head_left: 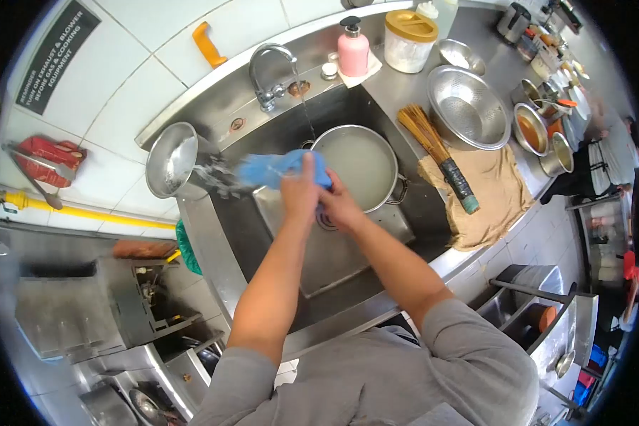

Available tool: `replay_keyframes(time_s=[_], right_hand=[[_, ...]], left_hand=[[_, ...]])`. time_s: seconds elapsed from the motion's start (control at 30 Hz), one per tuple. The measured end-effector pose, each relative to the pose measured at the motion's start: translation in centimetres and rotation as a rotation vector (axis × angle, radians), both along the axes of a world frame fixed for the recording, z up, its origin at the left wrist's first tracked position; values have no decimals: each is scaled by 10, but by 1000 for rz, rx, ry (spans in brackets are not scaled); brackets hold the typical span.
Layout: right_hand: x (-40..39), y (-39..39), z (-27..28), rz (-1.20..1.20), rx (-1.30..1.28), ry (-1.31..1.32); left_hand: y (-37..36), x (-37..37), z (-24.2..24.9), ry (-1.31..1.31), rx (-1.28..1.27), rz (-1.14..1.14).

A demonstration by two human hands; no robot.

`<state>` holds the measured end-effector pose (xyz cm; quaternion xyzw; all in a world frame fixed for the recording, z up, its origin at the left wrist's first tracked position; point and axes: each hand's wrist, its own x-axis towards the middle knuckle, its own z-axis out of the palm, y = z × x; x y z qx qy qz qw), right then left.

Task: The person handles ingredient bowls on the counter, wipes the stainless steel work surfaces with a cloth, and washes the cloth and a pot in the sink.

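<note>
A blue cloth (271, 168), smeared by motion, is held over the sink (245, 245). Closed around it is my left hand (300, 193), thumb on top. My right hand (342, 206) grips its right end, close against the left; part of its fingers is hidden. Water sprays leftward off the cloth. Just beyond my right hand stands a metal pot (355, 128) with cloudy liquid in it. The faucet (266, 78) runs a thin stream that falls beside the pot.
A metal bowl (172, 160) sits at the sink's left edge. On the right are a stick brush (437, 153), a brown cloth (486, 202) and a colander (468, 106). Behind the sink stand a pink pump bottle (353, 50) and a yellow-lidded tub (408, 46).
</note>
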<state>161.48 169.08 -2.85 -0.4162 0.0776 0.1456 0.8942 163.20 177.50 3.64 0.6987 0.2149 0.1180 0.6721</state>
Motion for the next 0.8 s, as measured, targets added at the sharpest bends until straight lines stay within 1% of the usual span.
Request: replay_keyframes(time_s=[0.03, 0.07, 0.1, 0.17, 0.2, 0.27, 0.3, 0.33, 0.4, 0.43, 0.5, 0.53, 0.57, 0.6, 0.63, 0.67, 0.7, 0.73, 0.77, 0.8], right_hand=[[18, -9, -37, 58, -36, -72], [38, -27, -70, 138, -234, -45], [58, -50, -92, 219, -435, -23], [88, -89, -102, 263, -939, -107], [101, -98, -105, 272, -938, -108], [117, -114, -112, 2, -1664, -113], [119, -114, -115, 7, -1668, -117], [117, -105, -120, 202, -1558, -68], [113, -74, -125, 566, -1310, 18], [109, -60, -122, 737, -1177, 59], [62, -37, -103, 302, -274, 70], [50, -32, -77, 310, -276, 62], [38, -31, -45, 201, -323, 23], [31, -30, -22, 94, -369, -14], [30, -26, -15, 29, -459, -107], [34, -21, -29, 50, -454, -112], [44, -11, -56, -257, -945, -410], [54, -4, -71, -594, -1406, -721], [64, -13, -57, -397, -1335, -711], [78, -30, -37, -207, -1262, -696]], left_hand=[[0, 9, -1, 125, -74, -97], [1, 16, -4, 250, -151, -190], [0, 18, -17, 260, -140, -174], [-6, 25, -63, 383, -141, -407], [-14, 22, -75, 386, -144, -398], [-33, 9, -100, 323, -343, -155], [-39, 12, -122, 291, -450, -93], [-42, 13, -120, 291, -453, -86], [-40, 20, -113, 512, -461, 49], [-32, 25, -117, 503, -461, 54], [-11, 34, -134, 371, -1117, -186], [-11, 36, -118, 359, -1118, -182], [-15, 32, -90, 396, -954, -122], [-18, 29, -74, 434, -791, -59], [-13, 33, -122, 352, -974, -58], [-7, 37, -170, 279, -1166, -55], [-2, 41, -217, 222, -1353, -57], [-3, 49, -214, 177, -1219, -176], [-7, 54, -207, 140, -1079, -289], [-22, 54, -186, 263, -905, -104]])
